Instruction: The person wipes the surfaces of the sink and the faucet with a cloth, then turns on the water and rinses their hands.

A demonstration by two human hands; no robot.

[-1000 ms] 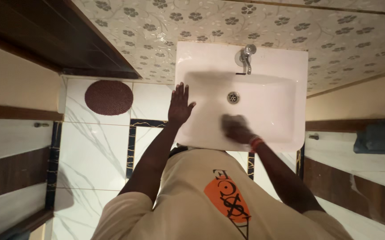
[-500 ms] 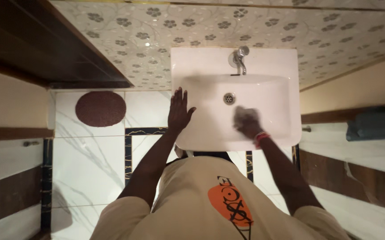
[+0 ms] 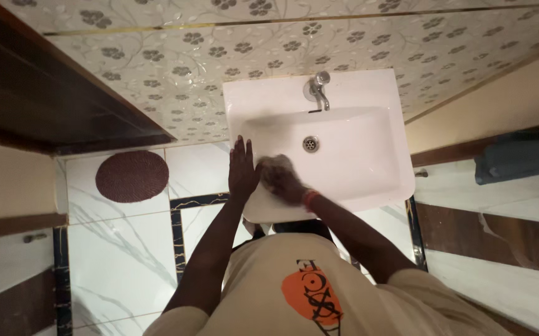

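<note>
2 hands, 1 sink, 1 blurred, maybe cloth-covered right hand.

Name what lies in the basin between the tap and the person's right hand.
In the head view, only the round metal drain lies between the tap and the right hand; otherwise bare basin.

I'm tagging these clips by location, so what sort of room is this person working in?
Most likely a bathroom or washroom. A white wall-mounted basin with a metal tap and drain sits against flower-patterned wall tiles, above a marble-look tiled floor with a round brown mat.
</note>
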